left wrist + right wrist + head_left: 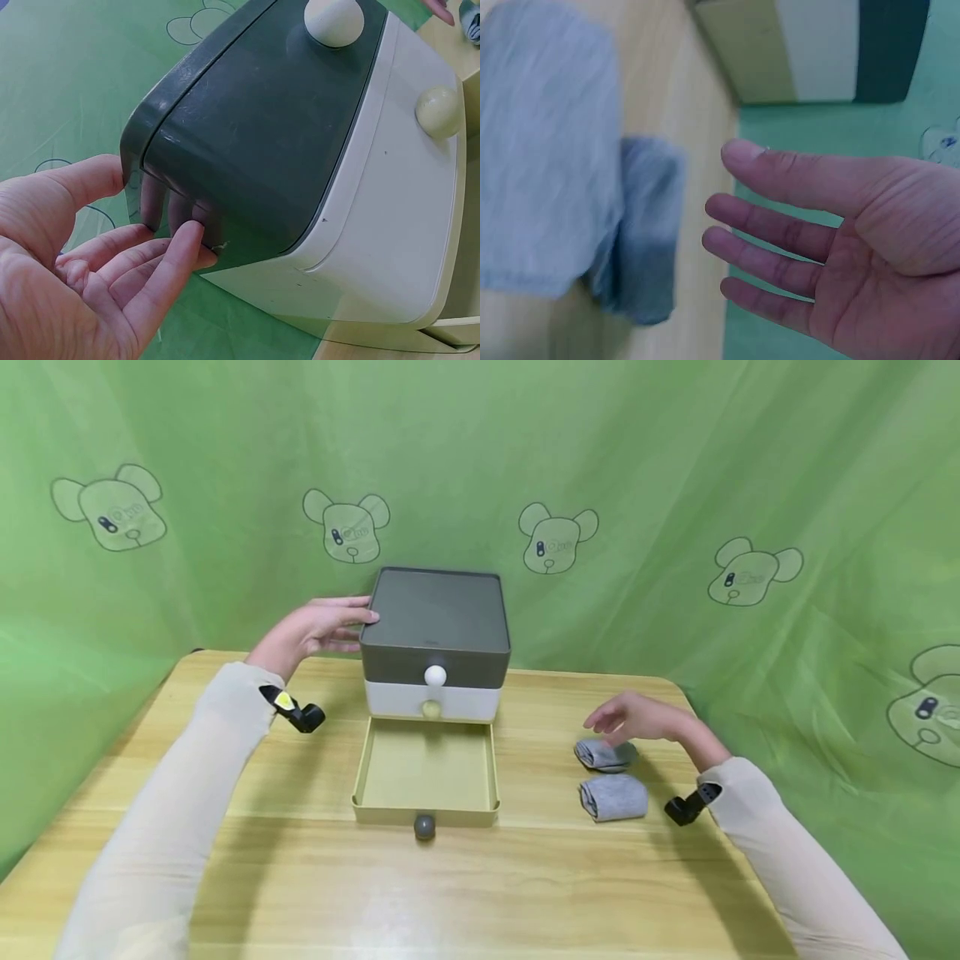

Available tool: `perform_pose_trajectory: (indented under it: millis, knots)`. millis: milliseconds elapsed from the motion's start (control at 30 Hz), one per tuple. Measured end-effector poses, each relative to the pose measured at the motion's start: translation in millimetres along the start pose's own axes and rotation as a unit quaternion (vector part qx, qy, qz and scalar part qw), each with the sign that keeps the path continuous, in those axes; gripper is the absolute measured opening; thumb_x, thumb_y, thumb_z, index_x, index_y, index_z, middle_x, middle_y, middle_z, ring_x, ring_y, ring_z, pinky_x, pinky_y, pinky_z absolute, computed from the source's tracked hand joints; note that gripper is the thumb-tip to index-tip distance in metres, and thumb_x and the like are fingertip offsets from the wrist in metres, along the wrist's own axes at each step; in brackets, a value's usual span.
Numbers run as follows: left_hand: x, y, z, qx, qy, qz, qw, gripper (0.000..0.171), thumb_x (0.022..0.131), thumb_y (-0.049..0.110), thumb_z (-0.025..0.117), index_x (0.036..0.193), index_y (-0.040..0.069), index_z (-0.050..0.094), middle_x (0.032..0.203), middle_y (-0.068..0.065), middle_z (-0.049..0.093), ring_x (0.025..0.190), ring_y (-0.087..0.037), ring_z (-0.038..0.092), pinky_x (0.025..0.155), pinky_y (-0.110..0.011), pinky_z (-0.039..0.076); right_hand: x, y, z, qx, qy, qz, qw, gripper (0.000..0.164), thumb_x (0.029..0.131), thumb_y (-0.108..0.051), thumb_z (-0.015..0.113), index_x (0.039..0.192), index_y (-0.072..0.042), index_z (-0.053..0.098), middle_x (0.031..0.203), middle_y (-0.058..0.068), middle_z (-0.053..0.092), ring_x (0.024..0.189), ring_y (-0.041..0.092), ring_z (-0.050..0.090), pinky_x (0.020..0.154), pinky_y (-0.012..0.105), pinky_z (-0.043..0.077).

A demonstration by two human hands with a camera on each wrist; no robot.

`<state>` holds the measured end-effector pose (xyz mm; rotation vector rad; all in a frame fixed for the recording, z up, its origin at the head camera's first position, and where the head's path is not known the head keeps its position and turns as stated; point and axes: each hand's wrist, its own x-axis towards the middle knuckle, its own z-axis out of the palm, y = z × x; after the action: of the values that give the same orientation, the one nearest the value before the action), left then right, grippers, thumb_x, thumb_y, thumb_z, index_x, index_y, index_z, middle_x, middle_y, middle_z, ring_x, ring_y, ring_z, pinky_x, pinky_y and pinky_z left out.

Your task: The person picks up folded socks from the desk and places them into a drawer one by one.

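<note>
A small chest of drawers (pixel 438 618) stands at the back of the table, with a dark grey top tier, a white middle tier and a yellow-green bottom drawer (pixel 426 817) pulled out. My left hand (pixel 322 625) touches the chest's left side, thumb at the top edge and fingers along the wall. To the right lie two folded grey cloth bundles, which look like socks: a rear bundle (pixel 592 754) and a front bundle (pixel 613 798). Over the rear one hovers my right hand (pixel 637 718), fingers loosely bent; the right wrist view shows nothing in its grasp.
The wooden table (pixel 525 893) extends in front of the chest. A green curtain (pixel 450 443) printed with bear heads hangs close behind the table and along its sides. Round knobs, including a white knob (pixel 435 676) and a dark knob (pixel 424 827), stick out from the drawer fronts.
</note>
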<state>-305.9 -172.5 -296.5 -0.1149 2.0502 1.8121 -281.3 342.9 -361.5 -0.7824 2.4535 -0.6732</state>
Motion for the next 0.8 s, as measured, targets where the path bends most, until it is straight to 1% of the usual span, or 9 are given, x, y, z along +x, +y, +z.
perform_pose_trajectory:
  millis: [100, 200, 233, 433, 500, 633, 800]
  knots:
    - [0.5, 0.1, 0.1, 0.002, 0.001, 0.002, 1.0000, 0.073, 0.101, 0.017, 0.063, 0.162, 0.022, 0.024, 0.166, -0.011, 0.033, 0.150, -0.037, 0.037, 0.122, -0.043, 0.042, 1, 13, 4, -0.007, -0.002, 0.021, 1.000, 0.042, 0.087, -0.005, 0.079, 0.125, 0.009, 0.066, 0.123, 0.030, 0.068, 0.114, 0.046, 0.065, 0.097, 0.051, 0.060]
    - [0.5, 0.4, 0.1, 0.004, 0.002, 0.002, 1.0000, 0.073, 0.101, 0.017, 0.064, 0.162, 0.022, 0.024, 0.166, -0.010, 0.032, 0.151, -0.037, 0.036, 0.121, -0.043, 0.042, 2, 22, 8, -0.007, -0.007, 0.037, 0.999, 0.043, 0.085, -0.004, 0.080, 0.124, 0.010, 0.066, 0.121, 0.031, 0.069, 0.114, 0.047, 0.064, 0.095, 0.051, 0.061]
    - [0.5, 0.1, 0.1, 0.004, 0.001, 0.001, 1.0000, 0.073, 0.101, 0.017, 0.064, 0.162, 0.022, 0.024, 0.166, -0.010, 0.032, 0.151, -0.037, 0.036, 0.122, -0.043, 0.042, 3, 25, 10, -0.010, -0.009, 0.035, 0.999, 0.043, 0.085, -0.003, 0.080, 0.123, 0.011, 0.066, 0.118, 0.031, 0.070, 0.112, 0.047, 0.065, 0.094, 0.050, 0.061]
    - [-0.9, -0.8, 0.4, 0.005, 0.001, 0.000, 1.0000, 0.073, 0.101, 0.017, 0.064, 0.162, 0.022, 0.023, 0.166, -0.011, 0.033, 0.151, -0.037, 0.036, 0.122, -0.044, 0.042, 8, 34, 16, -0.017, -0.006, 0.043, 0.999, 0.041, 0.083, -0.004, 0.082, 0.119, 0.009, 0.068, 0.111, 0.025, 0.072, 0.105, 0.038, 0.068, 0.084, 0.038, 0.061]
    - [-1.5, -0.5, 0.3, 0.005, 0.001, 0.000, 1.0000, 0.074, 0.101, 0.018, 0.064, 0.162, 0.022, 0.023, 0.166, -0.011, 0.032, 0.151, -0.037, 0.036, 0.122, -0.044, 0.042, 10, 37, 17, -0.011, -0.006, 0.056, 0.998, 0.039, 0.082, -0.005, 0.083, 0.117, 0.007, 0.069, 0.108, 0.021, 0.073, 0.101, 0.033, 0.067, 0.081, 0.032, 0.060]
    - [-0.4, -0.4, -0.5, 0.001, 0.004, 0.000, 1.0000, 0.073, 0.101, 0.017, 0.064, 0.162, 0.022, 0.024, 0.166, -0.011, 0.032, 0.150, -0.037, 0.036, 0.122, -0.044, 0.042, 13, 41, 18, 0.009, -0.013, 0.065, 0.998, 0.031, 0.083, -0.006, 0.083, 0.109, 0.005, 0.072, 0.101, 0.016, 0.074, 0.092, 0.023, 0.066, 0.075, 0.024, 0.056]
    - [0.8, -2.0, -0.4, 0.001, 0.006, -0.001, 1.0000, 0.072, 0.101, 0.017, 0.064, 0.162, 0.022, 0.025, 0.166, -0.011, 0.033, 0.150, -0.037, 0.037, 0.121, -0.044, 0.042, 13, 48, 22, 0.044, -0.006, 0.063, 0.997, 0.028, 0.083, -0.009, 0.083, 0.105, 0.005, 0.072, 0.096, 0.014, 0.074, 0.085, 0.015, 0.062, 0.070, 0.021, 0.052]
